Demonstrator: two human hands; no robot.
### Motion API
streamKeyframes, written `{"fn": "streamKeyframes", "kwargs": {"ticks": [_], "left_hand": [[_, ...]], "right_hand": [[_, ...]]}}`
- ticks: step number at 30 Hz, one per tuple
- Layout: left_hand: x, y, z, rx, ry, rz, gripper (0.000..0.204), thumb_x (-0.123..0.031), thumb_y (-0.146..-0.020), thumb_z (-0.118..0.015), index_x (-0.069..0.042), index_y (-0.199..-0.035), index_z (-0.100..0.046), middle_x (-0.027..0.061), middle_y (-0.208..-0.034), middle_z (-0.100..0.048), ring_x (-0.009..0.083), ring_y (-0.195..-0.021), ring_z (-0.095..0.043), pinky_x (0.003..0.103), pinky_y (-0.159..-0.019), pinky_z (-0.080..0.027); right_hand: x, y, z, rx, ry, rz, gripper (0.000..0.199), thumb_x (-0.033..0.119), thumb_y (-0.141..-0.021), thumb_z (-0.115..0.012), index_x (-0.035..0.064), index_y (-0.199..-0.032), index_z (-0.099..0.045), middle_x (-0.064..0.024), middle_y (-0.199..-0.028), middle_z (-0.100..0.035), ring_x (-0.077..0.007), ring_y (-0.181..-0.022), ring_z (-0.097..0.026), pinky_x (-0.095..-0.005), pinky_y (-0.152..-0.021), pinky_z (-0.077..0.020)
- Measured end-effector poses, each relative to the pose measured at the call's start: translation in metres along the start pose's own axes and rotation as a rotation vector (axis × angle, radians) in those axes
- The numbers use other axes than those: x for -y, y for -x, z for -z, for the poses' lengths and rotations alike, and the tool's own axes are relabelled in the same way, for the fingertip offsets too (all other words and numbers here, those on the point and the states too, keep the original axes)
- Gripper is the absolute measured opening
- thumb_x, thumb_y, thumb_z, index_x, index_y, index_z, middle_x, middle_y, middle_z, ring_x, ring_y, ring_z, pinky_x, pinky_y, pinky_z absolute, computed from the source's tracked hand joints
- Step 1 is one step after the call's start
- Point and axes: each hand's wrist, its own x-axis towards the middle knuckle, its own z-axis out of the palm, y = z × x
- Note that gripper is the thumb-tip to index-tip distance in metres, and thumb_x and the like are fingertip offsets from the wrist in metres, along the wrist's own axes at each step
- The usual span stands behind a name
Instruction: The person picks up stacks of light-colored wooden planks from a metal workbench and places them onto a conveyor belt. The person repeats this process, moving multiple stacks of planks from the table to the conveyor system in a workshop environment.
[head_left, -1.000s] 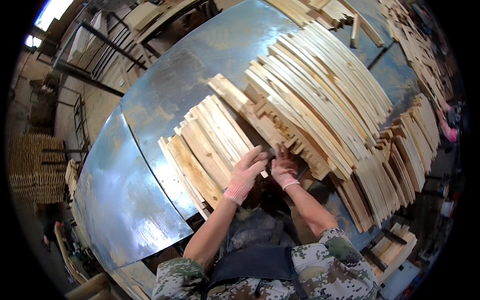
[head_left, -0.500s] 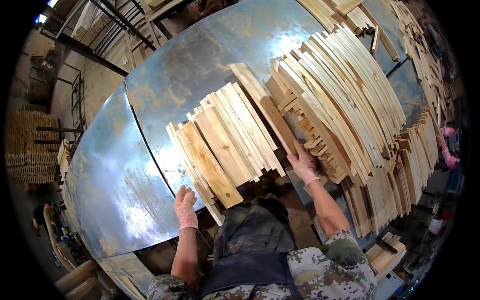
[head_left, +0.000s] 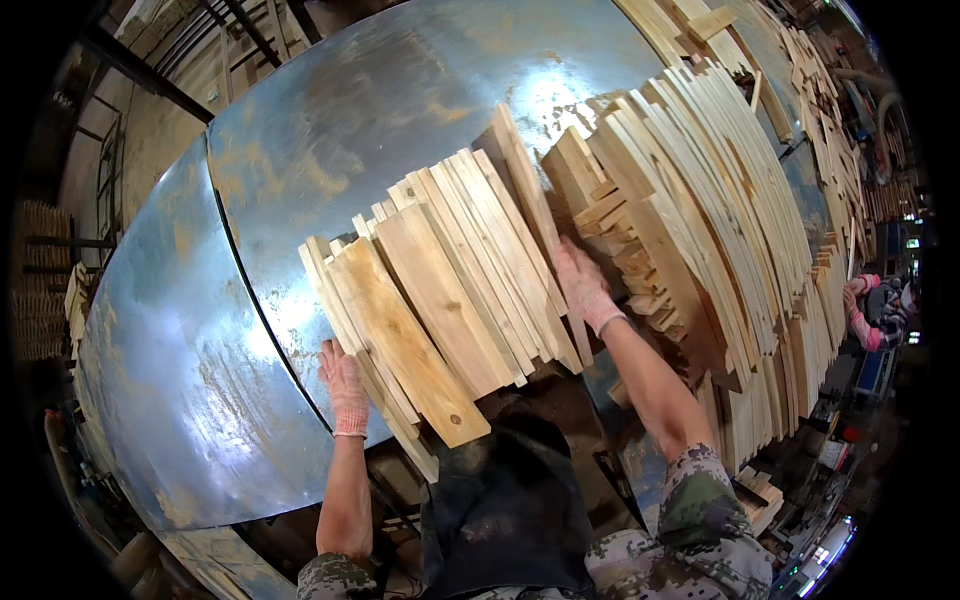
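Note:
A row of pale wooden boards, most on edge and two showing broad faces, lies in front of me on the metal table. My left hand, in a light glove, is at the row's left side, fingers stretched out and holding nothing. At the right side, a longer board stands tilted on its edge, its far end sticking out past the others. My right hand, also gloved, lies against that board's right face with fingers extended. The underside of this hand is hidden.
A large stack of wooden strips stands close to my right arm, with short offcuts jutting from its near side. The blue-grey metal table has a dark seam to the left. Another person in pink gloves is at far right.
The longer board has tipped up from lying flat and moved against the row's right side, with my right hand following leftward. My left hand has moved slightly left and up, its fingers straightening.

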Motion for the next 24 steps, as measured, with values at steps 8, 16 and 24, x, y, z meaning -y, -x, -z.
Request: {"fn": "streamKeyframes", "kwargs": {"ticks": [8, 16, 24], "left_hand": [[-0.032, -0.004, -0.015, -0.049, 0.195, 0.100, 0.088, -0.059, -0.108, -0.051, -0.003, -0.170, -0.024, 0.0284, -0.165, -0.036, 0.0446, -0.154, -0.031, 0.055, -0.130, -0.017], [-0.072, 0.006, -0.021, 0.011, 1.377, 0.261, 0.062, -0.011, -0.089, -0.079, -0.011, -0.140, -0.045, 0.0101, -0.111, -0.068, 0.0241, -0.097, -0.069, 0.044, -0.089, -0.062], [-0.099, 0.036, 0.006, -0.078, 1.266, 0.273, 0.088, -0.019, -0.079, -0.089, -0.007, -0.152, -0.042, 0.0156, -0.133, -0.060, 0.0261, -0.117, -0.064, 0.043, -0.099, -0.057]], "right_hand": [[0.093, -0.025, -0.021, 0.053, 0.212, -0.075, 0.085, 0.074, -0.096, -0.057, -0.0061, -0.120, -0.075, -0.0311, -0.119, -0.074, -0.0430, -0.119, -0.070, -0.0475, -0.104, -0.0519], [0.074, -0.037, -0.021, -0.013, -0.032, -0.094, 0.069, 0.059, -0.097, -0.069, -0.0084, -0.112, -0.076, -0.0131, -0.099, -0.078, -0.0224, -0.095, -0.071, -0.0393, -0.088, -0.0544], [0.066, -0.040, -0.043, 0.173, -0.210, -0.037, 0.059, 0.050, -0.100, -0.067, -0.0088, -0.098, -0.075, -0.0010, -0.086, -0.067, -0.0130, -0.076, -0.056, -0.0360, -0.066, -0.0476]]}}
